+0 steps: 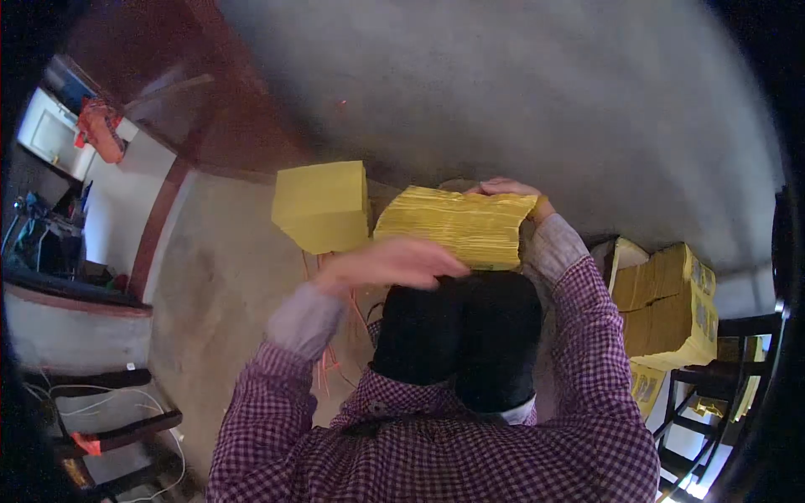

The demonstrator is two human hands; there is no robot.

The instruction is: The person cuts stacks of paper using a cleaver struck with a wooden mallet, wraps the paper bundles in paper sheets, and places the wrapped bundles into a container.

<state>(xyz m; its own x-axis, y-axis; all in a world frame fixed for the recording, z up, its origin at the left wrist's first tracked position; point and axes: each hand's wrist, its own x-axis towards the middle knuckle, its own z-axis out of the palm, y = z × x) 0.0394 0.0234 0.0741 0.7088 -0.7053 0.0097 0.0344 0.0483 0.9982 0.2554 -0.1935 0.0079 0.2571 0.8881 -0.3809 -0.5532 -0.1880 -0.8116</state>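
A thick stack of yellow paper sheets [457, 225] lies in front of my knees, its layered edges facing me. Around its far right corner is my right hand [511, 189], its fingers over the top edge and part of them hidden behind the paper. My left hand [394, 261] is at the stack's near left side, blurred by motion, with fingers stretched out and nothing in them. To the left of the stack stands a smooth yellow block of paper [320, 205]. Pinkish-red strings [329, 360] hang below that block to the floor.
Large yellow-brown paper bundles [662, 306] are piled at the right, beside a dark wooden rack [721, 394]. A dark slatted frame [117, 436] with a white cable stands at the lower left. The grey wall [520, 92] rises beyond the stack.
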